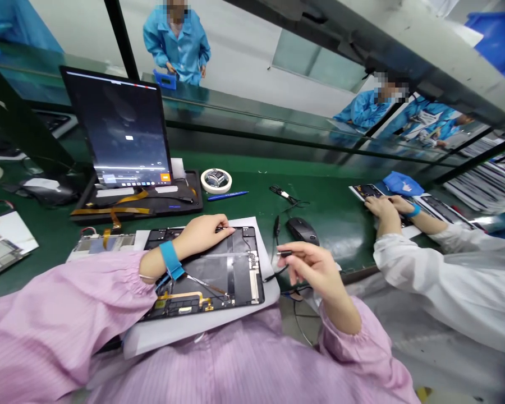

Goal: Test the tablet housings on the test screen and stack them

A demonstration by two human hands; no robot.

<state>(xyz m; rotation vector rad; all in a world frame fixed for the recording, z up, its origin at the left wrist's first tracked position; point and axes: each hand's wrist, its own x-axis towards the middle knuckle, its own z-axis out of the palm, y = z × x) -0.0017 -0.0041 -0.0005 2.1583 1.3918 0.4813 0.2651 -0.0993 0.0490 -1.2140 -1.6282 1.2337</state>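
An opened tablet housing (202, 272), with its inner boards, cells and ribbon cables exposed, lies on a white sheet in front of me. My left hand (204, 233), with a blue wrist strap, reaches across it and grips its far edge, fingers curled and thumb on the inner side. A pair of tweezers (206, 285) lies across the lower part of the housing. To the right of the housing, my right hand (311, 266) pinches the black plug of a cable (284, 254). The cable hangs near the housing's right edge.
A lit screen (122, 129) stands in a black tray (180, 209) with orange ribbon cables. Behind the housing are a tape roll (228, 180) and a blue pen (228, 196). A mouse (303, 230) sits beside my right hand. A co-worker's hands (382, 210) work at the right.
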